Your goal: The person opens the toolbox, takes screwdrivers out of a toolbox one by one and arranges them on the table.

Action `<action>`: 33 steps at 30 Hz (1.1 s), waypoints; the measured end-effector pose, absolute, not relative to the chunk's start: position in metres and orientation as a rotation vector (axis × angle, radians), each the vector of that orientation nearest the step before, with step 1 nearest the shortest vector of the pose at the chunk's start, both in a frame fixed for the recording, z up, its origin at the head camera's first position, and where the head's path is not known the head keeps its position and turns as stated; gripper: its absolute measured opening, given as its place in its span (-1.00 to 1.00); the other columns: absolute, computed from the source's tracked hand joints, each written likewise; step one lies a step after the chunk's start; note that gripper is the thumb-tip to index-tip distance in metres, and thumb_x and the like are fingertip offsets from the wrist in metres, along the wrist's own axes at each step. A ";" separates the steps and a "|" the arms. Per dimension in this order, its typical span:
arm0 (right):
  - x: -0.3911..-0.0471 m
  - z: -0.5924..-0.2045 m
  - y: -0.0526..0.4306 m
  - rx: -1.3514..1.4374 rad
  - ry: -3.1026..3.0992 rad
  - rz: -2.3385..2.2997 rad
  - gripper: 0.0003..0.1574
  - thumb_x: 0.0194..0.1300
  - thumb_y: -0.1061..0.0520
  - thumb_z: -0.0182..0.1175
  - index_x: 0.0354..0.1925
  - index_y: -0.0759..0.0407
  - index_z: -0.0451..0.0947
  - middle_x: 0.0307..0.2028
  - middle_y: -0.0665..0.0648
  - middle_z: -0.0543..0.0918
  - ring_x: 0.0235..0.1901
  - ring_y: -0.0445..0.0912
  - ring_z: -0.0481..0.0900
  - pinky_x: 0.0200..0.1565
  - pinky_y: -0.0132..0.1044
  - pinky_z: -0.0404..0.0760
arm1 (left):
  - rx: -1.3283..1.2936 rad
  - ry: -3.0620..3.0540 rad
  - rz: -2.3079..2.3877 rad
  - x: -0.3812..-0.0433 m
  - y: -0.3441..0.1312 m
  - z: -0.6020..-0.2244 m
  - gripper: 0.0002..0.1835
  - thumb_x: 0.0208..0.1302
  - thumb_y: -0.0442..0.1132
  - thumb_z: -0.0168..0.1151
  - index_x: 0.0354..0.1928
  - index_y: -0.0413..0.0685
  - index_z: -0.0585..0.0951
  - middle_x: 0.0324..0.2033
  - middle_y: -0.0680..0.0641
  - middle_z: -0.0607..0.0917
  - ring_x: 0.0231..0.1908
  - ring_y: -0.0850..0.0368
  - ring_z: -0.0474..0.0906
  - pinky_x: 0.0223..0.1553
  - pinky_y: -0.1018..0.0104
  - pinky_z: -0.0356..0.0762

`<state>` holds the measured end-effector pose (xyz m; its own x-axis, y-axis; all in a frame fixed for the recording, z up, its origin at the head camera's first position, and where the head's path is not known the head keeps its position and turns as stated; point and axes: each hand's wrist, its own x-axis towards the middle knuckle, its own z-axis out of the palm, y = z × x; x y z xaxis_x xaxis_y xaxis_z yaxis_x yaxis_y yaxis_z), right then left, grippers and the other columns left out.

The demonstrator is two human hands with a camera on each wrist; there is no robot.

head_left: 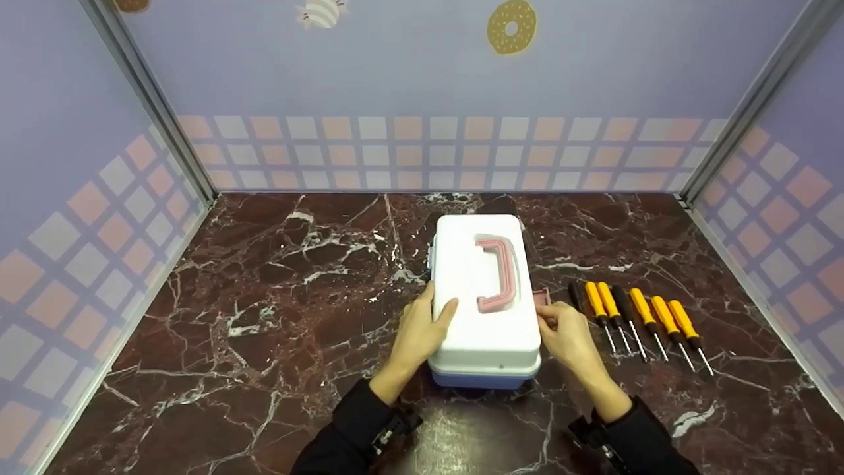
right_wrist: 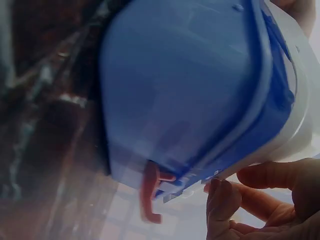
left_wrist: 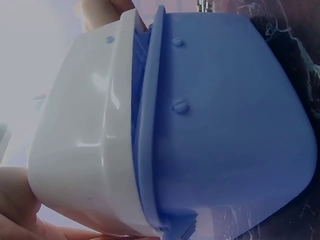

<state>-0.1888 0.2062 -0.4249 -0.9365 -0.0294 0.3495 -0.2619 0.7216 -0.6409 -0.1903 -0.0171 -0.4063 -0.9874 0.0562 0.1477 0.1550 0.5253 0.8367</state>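
A toolbox with a white lid (head_left: 488, 336) and a blue base (left_wrist: 230, 110) stands lengthwise before me, a pink carrying handle (head_left: 504, 277) on top. The lid sits slightly raised, with a narrow gap over the base along the right side. My left hand (head_left: 417, 330) rests on the lid's left side, fingers along the edge and thumb over the top. At the right edge my right hand (head_left: 568, 333) pinches the lid's rim between thumb and fingertips. A pink latch (right_wrist: 149, 190) sticks outward from the base's right side, just beyond those fingers.
Several screwdrivers with yellow handles (head_left: 639, 303) or black handles (head_left: 621, 300) lie in a row to the right, tips toward me. Dark red marbled tabletop (head_left: 297, 369) surrounds the box. Patterned panels (head_left: 369, 152) enclose the back and both sides.
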 end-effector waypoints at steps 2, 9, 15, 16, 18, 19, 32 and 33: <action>-0.189 -0.429 0.207 0.230 -2.622 1.027 -0.82 0.04 0.38 0.14 -0.35 0.37 0.64 -0.56 0.12 0.54 -0.53 -0.06 0.52 -0.45 -0.23 0.49 | -0.187 -2.665 -1.433 -0.190 -0.015 -0.406 -0.35 0.23 -0.09 0.05 0.22 -0.41 0.19 0.03 -0.39 0.41 -0.03 -0.18 0.45 0.00 0.11 0.38; -0.190 -0.431 0.211 0.272 -2.639 1.004 -0.83 0.04 0.38 0.13 -0.37 0.34 0.64 -0.56 0.12 0.54 -0.55 -0.08 0.51 -0.47 -0.25 0.48 | -0.212 -2.672 -1.341 -0.188 -0.013 -0.408 -0.36 0.23 -0.10 0.05 0.21 -0.42 0.20 -0.10 -0.43 0.50 -0.24 -0.18 0.56 -0.22 0.13 0.52; -0.210 -0.434 0.228 0.013 -2.555 1.228 -0.75 0.12 0.26 0.15 -0.20 0.36 0.56 -0.39 0.26 0.61 -0.46 -0.02 0.51 -0.43 -0.36 0.45 | -0.168 -2.724 -1.282 -0.189 -0.012 -0.407 -0.34 0.23 -0.06 0.06 0.22 -0.40 0.19 -0.11 -0.42 0.51 -0.27 -0.16 0.58 -0.27 0.15 0.54; -0.214 -0.436 0.231 -0.052 -2.523 1.298 -0.72 0.15 0.24 0.13 -0.17 0.38 0.53 -0.36 0.28 0.59 -0.45 -0.02 0.50 -0.43 -0.38 0.45 | -0.167 -2.730 -1.280 -0.189 -0.012 -0.407 -0.34 0.23 -0.06 0.05 0.22 -0.39 0.19 -0.11 -0.42 0.51 -0.27 -0.15 0.58 -0.27 0.15 0.54; -0.221 -0.440 0.236 -0.156 -2.466 1.465 -0.63 0.19 0.18 0.10 -0.09 0.42 0.45 -0.27 0.32 0.55 -0.38 -0.06 0.49 -0.38 -0.37 0.47 | -0.171 -2.737 -1.278 -0.190 -0.012 -0.407 -0.35 0.23 -0.06 0.05 0.23 -0.36 0.20 -0.13 -0.41 0.53 -0.29 -0.15 0.58 -0.29 0.16 0.54; -0.225 -0.444 0.238 -0.213 -2.430 1.595 -0.59 0.20 0.15 0.10 -0.06 0.42 0.41 -0.26 0.31 0.55 -0.38 -0.07 0.50 -0.38 -0.35 0.50 | -0.173 -2.736 -1.276 -0.190 -0.012 -0.407 -0.36 0.23 -0.06 0.06 0.22 -0.35 0.21 -0.14 -0.41 0.54 -0.30 -0.14 0.58 -0.30 0.16 0.55; -0.238 -0.465 0.245 -0.303 -1.948 2.876 -0.68 0.40 0.06 -0.25 -0.14 0.27 0.31 -0.44 0.06 0.62 -0.41 -0.06 0.60 -0.29 -0.18 0.55 | -0.158 -2.723 -1.270 -0.189 -0.012 -0.409 -0.35 0.22 -0.04 0.05 0.22 -0.34 0.22 -0.16 -0.41 0.54 -0.33 -0.15 0.59 -0.32 0.15 0.55; -0.238 -0.465 0.245 -0.291 -1.960 2.880 -0.69 0.41 0.07 -0.28 -0.13 0.27 0.29 -0.44 0.06 0.62 -0.42 -0.07 0.60 -0.30 -0.19 0.55 | -0.161 -2.714 -1.263 -0.188 -0.012 -0.409 -0.36 0.22 -0.04 0.05 0.22 -0.34 0.23 -0.15 -0.42 0.54 -0.31 -0.17 0.58 -0.30 0.12 0.54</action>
